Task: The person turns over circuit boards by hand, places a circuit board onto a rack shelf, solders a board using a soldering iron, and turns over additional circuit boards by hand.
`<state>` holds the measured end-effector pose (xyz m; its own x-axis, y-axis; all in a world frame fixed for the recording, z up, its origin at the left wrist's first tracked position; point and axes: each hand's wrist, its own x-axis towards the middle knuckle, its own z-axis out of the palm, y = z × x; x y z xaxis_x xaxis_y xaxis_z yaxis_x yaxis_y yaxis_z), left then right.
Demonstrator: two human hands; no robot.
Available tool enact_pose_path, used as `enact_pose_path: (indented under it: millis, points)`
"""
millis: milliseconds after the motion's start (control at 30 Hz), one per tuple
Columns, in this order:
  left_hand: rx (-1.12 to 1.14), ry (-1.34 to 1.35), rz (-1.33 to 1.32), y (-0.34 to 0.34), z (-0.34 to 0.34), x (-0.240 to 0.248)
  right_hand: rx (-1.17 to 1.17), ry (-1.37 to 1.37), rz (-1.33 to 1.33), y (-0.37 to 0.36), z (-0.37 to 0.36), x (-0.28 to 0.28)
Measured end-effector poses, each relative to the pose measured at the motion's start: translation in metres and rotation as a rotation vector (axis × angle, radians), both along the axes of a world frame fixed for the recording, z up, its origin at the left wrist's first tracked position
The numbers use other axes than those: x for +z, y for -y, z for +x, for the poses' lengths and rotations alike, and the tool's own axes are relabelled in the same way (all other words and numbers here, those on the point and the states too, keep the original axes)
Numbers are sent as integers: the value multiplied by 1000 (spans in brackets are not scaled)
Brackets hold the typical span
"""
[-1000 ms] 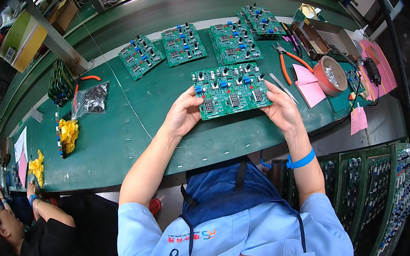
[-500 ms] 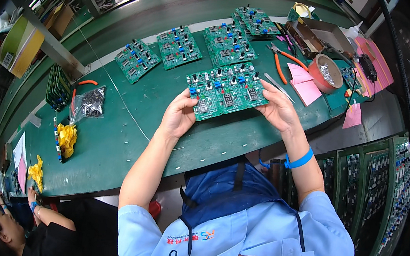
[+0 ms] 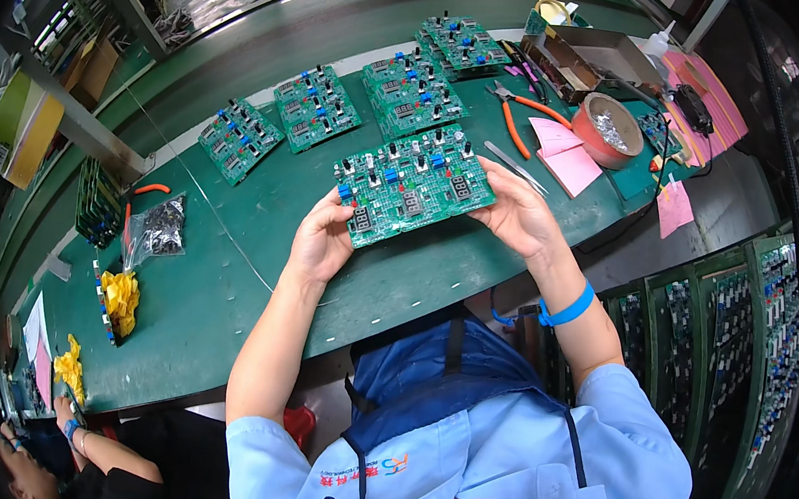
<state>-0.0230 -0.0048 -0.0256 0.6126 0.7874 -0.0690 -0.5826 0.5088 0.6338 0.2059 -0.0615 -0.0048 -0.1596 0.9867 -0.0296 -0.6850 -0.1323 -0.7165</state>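
Between my two hands a green circuit board [image 3: 413, 185] is held up above the bench, its parts facing me. It carries dark digit displays, blue components and black knob posts. My left hand [image 3: 325, 240] grips its left edge, thumb on the front near a display. At the right edge, my right hand [image 3: 519, 208] is closed on the board, with some fingers hidden behind it. A blue wrist strap [image 3: 569, 306] circles my right forearm. Just beyond the held board lie stacked circuit boards [image 3: 414, 95], and tweezers [image 3: 515, 167] rest near my right hand.
More boards [image 3: 240, 140] stand along the back of the green bench [image 3: 209, 298]. To the right are orange-handled cutters [image 3: 512, 125], pink paper [image 3: 565, 160] and a round tub [image 3: 609, 128]. A bag of black parts [image 3: 163, 227] lies left. Another person's hand [image 3: 66, 409] is at lower left.
The view has shifted, so the bench items appear further left and slightly lower. Both hands still hold the board, which is tilted a little differently.
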Motion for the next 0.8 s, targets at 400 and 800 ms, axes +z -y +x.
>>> enact_pose_path:
  millis: [400,800]
  points:
    - [-22,9,38,2,0,-1,-21,-3,-53,2,1,-5]
    - [-23,-90,135,6,1,8,-22,73,-57,-1,1,-13]
